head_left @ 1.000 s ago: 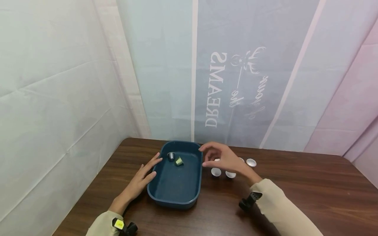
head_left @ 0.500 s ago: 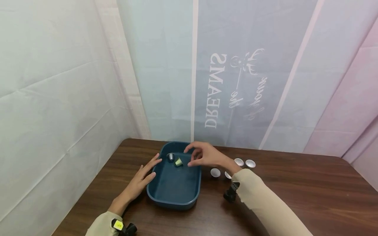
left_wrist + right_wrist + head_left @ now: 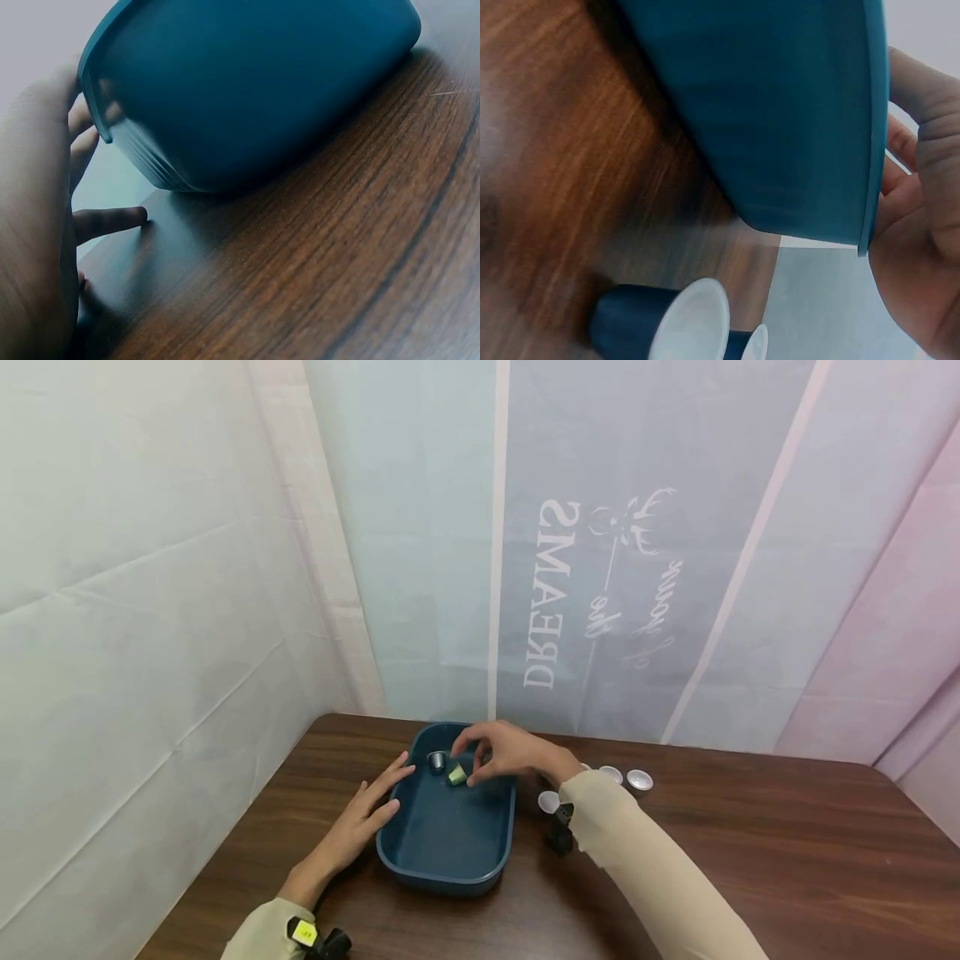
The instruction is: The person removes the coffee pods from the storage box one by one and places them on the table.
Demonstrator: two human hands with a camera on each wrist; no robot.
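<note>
A dark blue tub (image 3: 447, 868) stands on the brown table. Two capsules lie at its far end, a dark one (image 3: 437, 762) and a green one (image 3: 455, 774). My right hand (image 3: 467, 763) reaches into the tub with index finger and thumb curved about the green capsule; contact is too small to make out. In the right wrist view that hand (image 3: 922, 225) shows beyond the tub's wall (image 3: 780, 112). My left hand (image 3: 371, 806) lies flat, its straight fingers against the tub's left rim. In the left wrist view it (image 3: 37, 225) sits beside the tub (image 3: 255, 90).
Several foil-topped capsules (image 3: 639, 779) stand on the table right of the tub, one (image 3: 548, 800) close to my right sleeve; the right wrist view shows a dark blue one (image 3: 694, 319). A cloth backdrop hangs right behind the table's far edge.
My right hand has moved left from above the loose capsules, over the tub's rim and down to the green capsule. The left hand and the tub have stayed put.
</note>
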